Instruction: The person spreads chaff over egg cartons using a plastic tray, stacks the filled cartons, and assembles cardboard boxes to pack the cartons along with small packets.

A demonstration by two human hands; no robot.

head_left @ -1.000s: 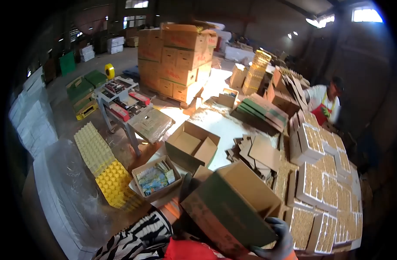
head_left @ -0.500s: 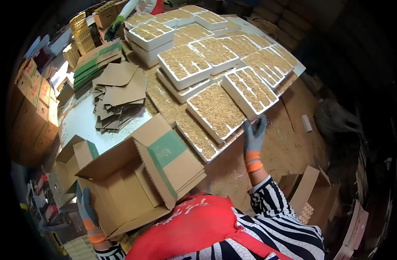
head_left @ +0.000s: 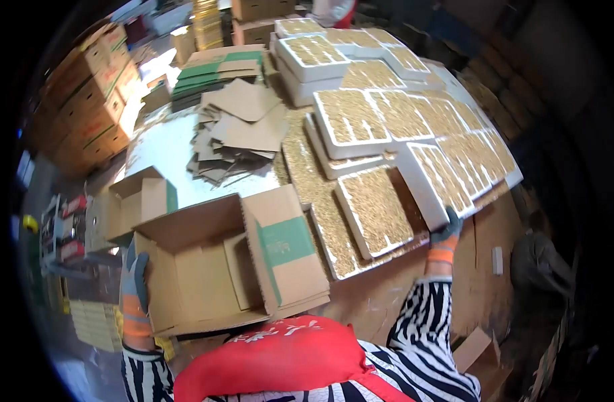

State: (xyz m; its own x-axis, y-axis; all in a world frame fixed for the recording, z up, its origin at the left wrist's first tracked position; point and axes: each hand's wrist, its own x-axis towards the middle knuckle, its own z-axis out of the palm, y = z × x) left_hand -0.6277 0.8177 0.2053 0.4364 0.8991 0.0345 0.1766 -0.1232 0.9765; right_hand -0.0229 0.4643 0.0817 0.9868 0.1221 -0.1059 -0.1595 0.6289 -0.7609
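My left hand (head_left: 135,285), in a grey and orange glove, grips the left wall of an open cardboard box (head_left: 206,281). The box stands tilted in front of me, its inside facing up, with green-banded flaps (head_left: 287,244) on its right. My gloved right hand (head_left: 445,234) closes on the near end of a white foam tray (head_left: 435,177) filled with small tan pieces I cannot identify. Its thumb lies at the rim; the other fingers are partly hidden. Left of that tray sits another filled tray (head_left: 376,211), with a dark gap between them.
More filled foam trays (head_left: 350,117) are stacked across the table. Loose cardboard sheets (head_left: 243,127) and folded green-banded cartons (head_left: 216,70) lie to the left. A smaller open box (head_left: 138,197) stands beyond mine. Stacked cartons (head_left: 93,100) rise at far left.
The view has swung left, so the table appears farther right. My right hand has closed at the tray's end, and the gap beside that tray looks wider. My left hand still holds the box.
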